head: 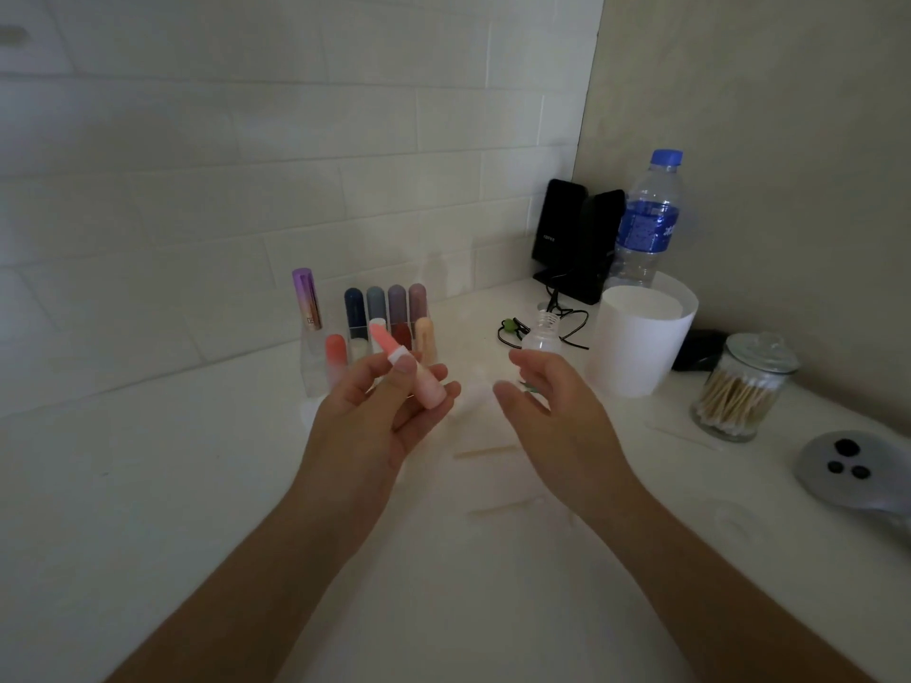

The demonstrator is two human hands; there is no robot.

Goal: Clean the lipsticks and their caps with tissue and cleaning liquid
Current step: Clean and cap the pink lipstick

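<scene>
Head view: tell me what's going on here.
A person's left hand holds an uncapped pink lipstick above the counter. The right hand hangs beside it, in front of a small open bottle; whether it holds anything is unclear. More lipsticks stand in a clear rack behind.

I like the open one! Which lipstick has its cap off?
The pink lipstick in the left hand: its coral tip is bare, while those in the clear holder look capped.

One wide-angle camera, worn on the person's head, looks forward and down from close above the left hand [384, 411] and right hand [552, 406], facing a white counter [148, 510] in a corner of tiled wall [246, 140] and beige wall [764, 115].
</scene>
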